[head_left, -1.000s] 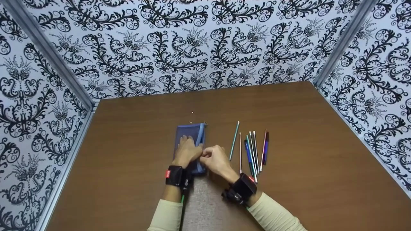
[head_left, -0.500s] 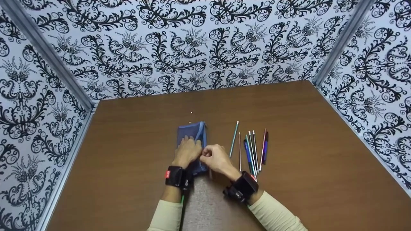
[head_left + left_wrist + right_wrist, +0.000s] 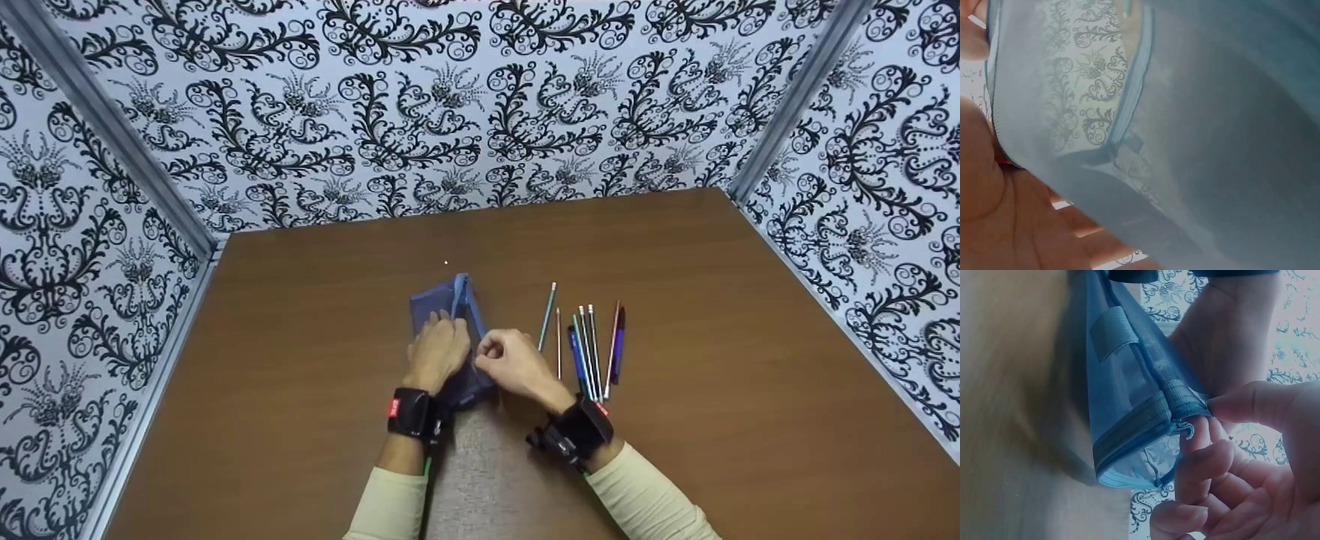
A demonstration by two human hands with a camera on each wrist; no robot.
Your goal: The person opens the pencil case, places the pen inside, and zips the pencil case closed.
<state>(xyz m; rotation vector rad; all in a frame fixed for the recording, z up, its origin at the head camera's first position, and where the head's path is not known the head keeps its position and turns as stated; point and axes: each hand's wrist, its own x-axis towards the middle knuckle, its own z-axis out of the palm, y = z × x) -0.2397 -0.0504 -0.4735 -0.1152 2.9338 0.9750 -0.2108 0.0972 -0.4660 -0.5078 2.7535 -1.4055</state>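
A blue mesh zippered pencil case (image 3: 433, 300) stands tilted on the table between both hands. My left hand (image 3: 439, 349) holds its side, and the sheer mesh (image 3: 1213, 146) fills most of the left wrist view in front of the fingers. At the near right edge of the case, my right hand (image 3: 517, 364) pinches the rim between thumb and curled fingers. A blue zipper band (image 3: 1134, 424) runs round the parted mouth in the right wrist view. What lies inside the case cannot be told.
Several pencils and pens (image 3: 589, 352) lie spread on the brown table (image 3: 712, 300) to the right of my right hand. A tiny white speck (image 3: 445, 262) lies beyond the case. Black-and-white patterned walls (image 3: 420, 112) enclose the table's back and sides.
The pencil case has tilted, its far end swinging left and its near end right. My right hand has shifted slightly right and away from me with its edge; my left hand has barely moved.
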